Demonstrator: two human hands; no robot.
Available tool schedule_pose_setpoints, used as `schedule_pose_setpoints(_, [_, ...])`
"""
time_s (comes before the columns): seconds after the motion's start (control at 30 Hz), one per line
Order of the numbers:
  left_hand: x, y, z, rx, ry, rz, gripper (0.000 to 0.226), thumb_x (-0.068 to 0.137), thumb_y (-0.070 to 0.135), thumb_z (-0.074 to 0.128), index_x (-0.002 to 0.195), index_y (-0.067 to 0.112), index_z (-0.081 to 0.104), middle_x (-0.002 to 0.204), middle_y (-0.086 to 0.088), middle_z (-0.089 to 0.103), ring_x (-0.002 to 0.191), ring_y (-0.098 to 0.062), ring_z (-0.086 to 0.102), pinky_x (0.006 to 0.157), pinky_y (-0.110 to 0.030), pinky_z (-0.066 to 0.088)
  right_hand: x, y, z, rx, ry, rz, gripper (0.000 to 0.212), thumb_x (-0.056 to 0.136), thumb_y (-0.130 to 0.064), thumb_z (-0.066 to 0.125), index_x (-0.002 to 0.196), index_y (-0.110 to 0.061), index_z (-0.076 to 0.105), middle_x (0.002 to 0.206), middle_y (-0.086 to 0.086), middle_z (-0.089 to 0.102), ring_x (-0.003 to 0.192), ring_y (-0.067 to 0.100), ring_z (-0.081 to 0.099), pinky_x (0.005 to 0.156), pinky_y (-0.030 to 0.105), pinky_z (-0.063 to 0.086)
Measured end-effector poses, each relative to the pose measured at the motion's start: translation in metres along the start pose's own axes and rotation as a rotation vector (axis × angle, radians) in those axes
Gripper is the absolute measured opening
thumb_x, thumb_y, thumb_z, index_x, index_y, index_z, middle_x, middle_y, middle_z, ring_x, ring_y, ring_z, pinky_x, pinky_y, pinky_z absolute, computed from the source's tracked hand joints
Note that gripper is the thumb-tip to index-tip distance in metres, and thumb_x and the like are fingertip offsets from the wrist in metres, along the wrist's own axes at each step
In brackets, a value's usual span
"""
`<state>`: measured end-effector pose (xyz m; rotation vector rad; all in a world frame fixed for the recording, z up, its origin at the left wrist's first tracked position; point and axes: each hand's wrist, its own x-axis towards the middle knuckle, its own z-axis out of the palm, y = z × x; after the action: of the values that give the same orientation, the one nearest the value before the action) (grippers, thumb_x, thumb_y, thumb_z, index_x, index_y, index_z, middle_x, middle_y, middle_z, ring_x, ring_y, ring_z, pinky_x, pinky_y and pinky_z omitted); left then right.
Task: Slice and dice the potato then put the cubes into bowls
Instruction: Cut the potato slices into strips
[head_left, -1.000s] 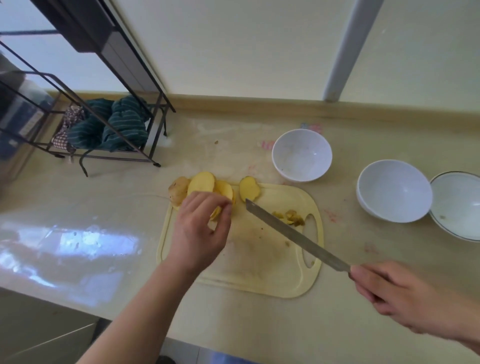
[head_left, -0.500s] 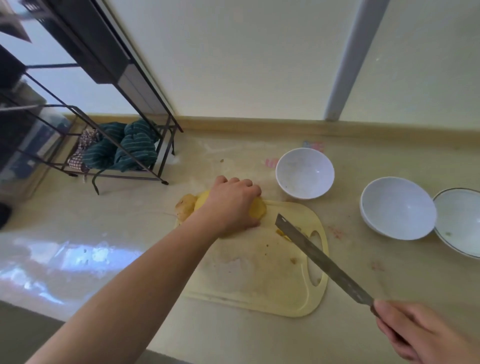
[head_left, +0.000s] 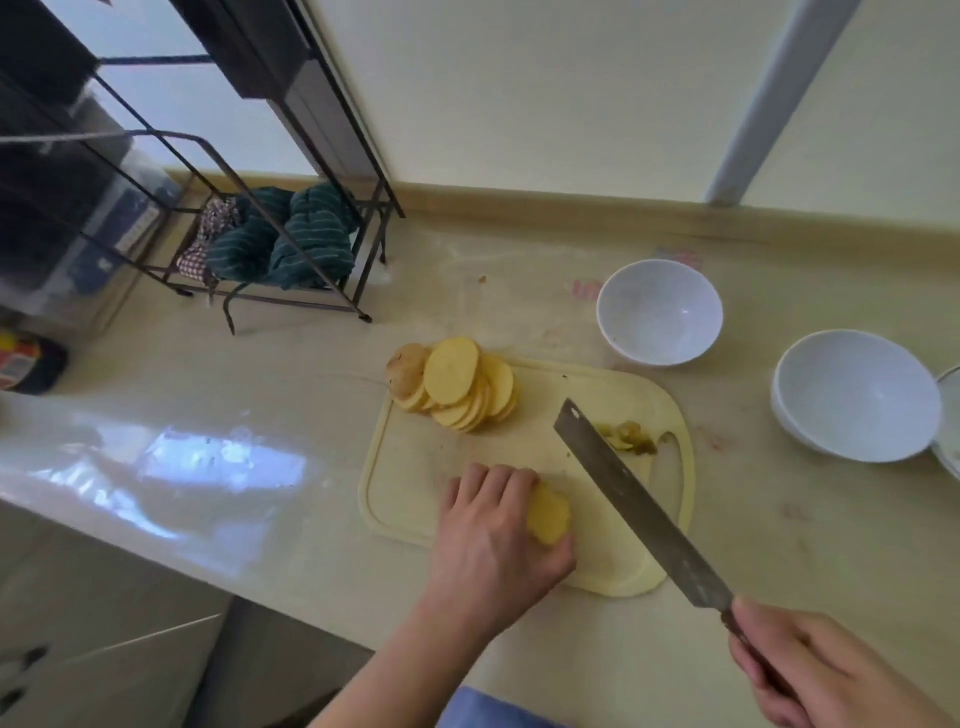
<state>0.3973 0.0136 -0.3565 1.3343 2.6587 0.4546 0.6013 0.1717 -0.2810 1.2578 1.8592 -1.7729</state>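
Now | left hand (head_left: 493, 535) fingers curled on potato slices (head_left: 548, 514) | right hand (head_left: 810, 670) fingers grip knife (head_left: 634, 506)

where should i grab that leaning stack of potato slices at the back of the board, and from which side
Take the potato slices by their rounded edges, fingers coming down from above and spanning the fan from its two ends. The discs lean overlapped against the skin-covered end piece, so squeezing along the row would likely keep them together; pinching across them would likely let them slide.
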Motion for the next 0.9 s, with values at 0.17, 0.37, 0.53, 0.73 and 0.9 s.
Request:
schedule_pose_setpoints(0.17, [-0.009,0.004,0.01,-0.503,0.088,-0.122,0.058,0.075,0.057,0.073,0.124,0.032,0.054,0.113,0.031,0.055,0.107,0.01,0.049,0.094,-0.029,0.05,0.007,-0.005,0.013,0.061,-0.105,0.161,0.069,0.075,-0.075,0.047,0.062,-0.008,0.045,0.057,0.013,0.027,0.047,0.017,0.021,0.045,0.024,0.015])
schedule_pose_setpoints(0.37, [-0.017,-0.01,0.033,-0.25,0.163,0.004,0.045,0.081,0.055,0.067,0.114,0.026,0.056,0.139,0.007,0.061,0.145,-0.024,0.042,0.107,-0.049,0.036,0.007,-0.004,0.012,-0.006,-0.101,0.151,0.081,0.04,-0.095,0.055,0.058,-0.017,0.046,0.055,0.01,0.027,0.047,0.017,0.017,0.046,0.027,0.011])
schedule_pose_setpoints(0.53, [-0.028,-0.015,0.037,-0.258,0.243,0.075,0.04,0.086,0.046,0.071,0.117,0.023,0.06,0.13,0.005,0.062,0.123,-0.024,0.053,0.097,-0.049,0.043,0.005,-0.001,0.015,-0.039,-0.096,0.118,0.066,0.055,-0.08,0.049,0.057,-0.013,0.044,0.054,0.01,0.028,0.044,0.015,0.02,0.043,0.022,0.015])
schedule_pose_setpoints(0.73, [-0.019,-0.008,0.04,-0.304,0.277,0.082,0.031,0.088,0.033,0.076,0.112,0.014,0.071,0.12,-0.001,0.066,0.11,-0.026,0.058,0.093,-0.046,0.048,0.003,0.005,0.027,-0.158,-0.062,0.038,0.083,0.056,-0.095,0.042,0.063,-0.012,0.041,0.057,0.005,0.032,0.05,0.018,0.028,0.048,0.028,0.024])
schedule_pose_setpoints(0.9, [-0.021,-0.008,0.044,-0.298,0.277,0.119,0.024,0.088,0.027,0.078,0.105,0.01,0.073,0.121,-0.008,0.064,0.11,-0.029,0.058,0.095,-0.042,0.046,0.003,0.007,0.025,-0.246,-0.025,-0.002,0.087,0.048,-0.103,0.032,0.061,-0.017,0.042,0.049,-0.002,0.034,0.048,0.013,0.032,0.049,0.025,0.027])
